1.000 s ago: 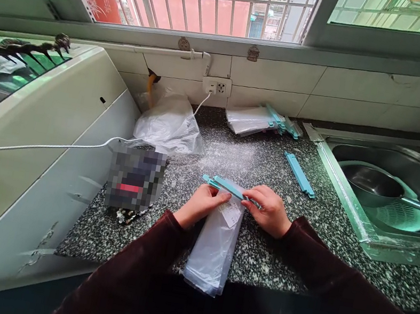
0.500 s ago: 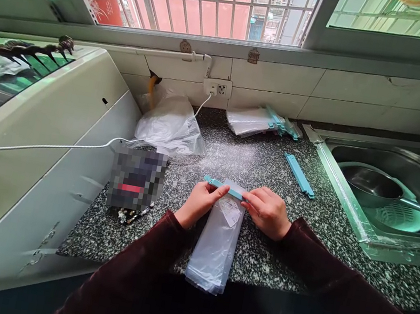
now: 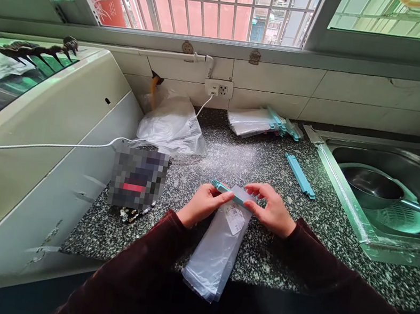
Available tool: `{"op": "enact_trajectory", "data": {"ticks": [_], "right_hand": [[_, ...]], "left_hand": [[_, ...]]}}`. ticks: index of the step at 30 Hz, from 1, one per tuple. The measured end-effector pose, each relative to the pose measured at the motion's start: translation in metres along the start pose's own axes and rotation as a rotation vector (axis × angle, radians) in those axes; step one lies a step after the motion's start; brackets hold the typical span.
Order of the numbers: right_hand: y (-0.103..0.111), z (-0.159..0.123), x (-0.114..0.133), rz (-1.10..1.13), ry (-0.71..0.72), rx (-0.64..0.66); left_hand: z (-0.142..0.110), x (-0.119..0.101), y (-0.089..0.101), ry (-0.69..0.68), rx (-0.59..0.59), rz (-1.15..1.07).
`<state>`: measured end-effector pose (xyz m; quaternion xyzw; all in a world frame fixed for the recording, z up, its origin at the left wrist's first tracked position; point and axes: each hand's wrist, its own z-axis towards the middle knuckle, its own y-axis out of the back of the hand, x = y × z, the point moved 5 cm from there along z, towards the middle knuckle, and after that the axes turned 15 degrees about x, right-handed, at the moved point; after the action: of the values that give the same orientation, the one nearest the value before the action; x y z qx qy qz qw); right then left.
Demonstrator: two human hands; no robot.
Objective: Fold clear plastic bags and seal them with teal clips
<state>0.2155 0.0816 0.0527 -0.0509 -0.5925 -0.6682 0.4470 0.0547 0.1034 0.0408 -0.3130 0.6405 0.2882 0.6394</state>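
A light-blue bag sealing clip (image 3: 240, 198) lies across the upper end of a clear plastic bag (image 3: 210, 260) with a white label on it. My left hand (image 3: 201, 204) is closed on the clip's left part, its thumb pressing on top. At the clip's right end, my right hand (image 3: 275, 212) grips with the thumb in front and the fingers bent behind. A short stretch of bag shows beyond the clip. The bag's lower end hangs over the counter's front edge. To the right, more light-blue clips (image 3: 299, 176) lie together on the counter.
Clear bags with blue clips (image 3: 254, 121) are piled by the wall. A white plastic bag (image 3: 172, 126) and a blurred dark object (image 3: 138, 177) lie to the left, near a white cable (image 3: 74, 145). At right, a sink (image 3: 357, 242) holds a pan (image 3: 371, 184).
The clip and the bag's top have shifted slightly right, and the bag is more slanted. My right thumb now presses the clip's right end, with the fingers lifted farther back.
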Motion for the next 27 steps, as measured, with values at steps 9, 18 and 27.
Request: {"op": "enact_trajectory", "data": {"ticks": [9, 18, 27], "right_hand": [[-0.012, 0.0, -0.01, 0.098, -0.092, 0.113], [-0.011, 0.0, -0.013, 0.049, -0.11, 0.089], [-0.011, 0.0, -0.012, 0.03, -0.127, 0.093]], "left_hand": [[0.002, 0.003, 0.005, -0.026, -0.04, 0.058], [0.001, 0.007, 0.018, -0.1, -0.185, 0.246], [-0.001, 0.0, 0.018, -0.135, -0.22, 0.369]]}}
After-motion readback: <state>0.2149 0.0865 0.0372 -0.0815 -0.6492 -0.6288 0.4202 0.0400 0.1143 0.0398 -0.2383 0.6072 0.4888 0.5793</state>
